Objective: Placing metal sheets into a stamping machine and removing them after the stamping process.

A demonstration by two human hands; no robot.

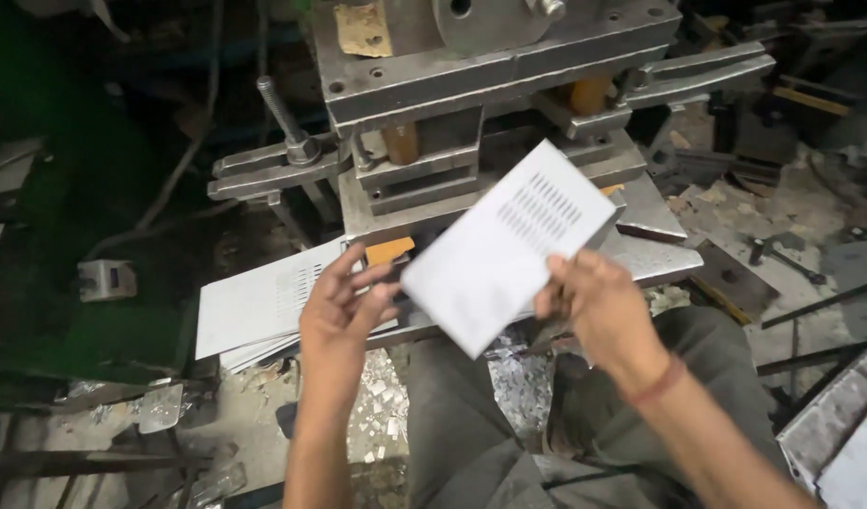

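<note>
Two hands work one slotted sheet held in the air in front of the press: the right hand pinches its lower right edge in a closed grip, while the left hand is spread wide at the sheet's left corner, fingertips just touching it, above the stack of like sheets on the table. For good handling, the sheet is best supported at both edges and kept level, with the slot rows facing up and fingers clear of the die.
</note>
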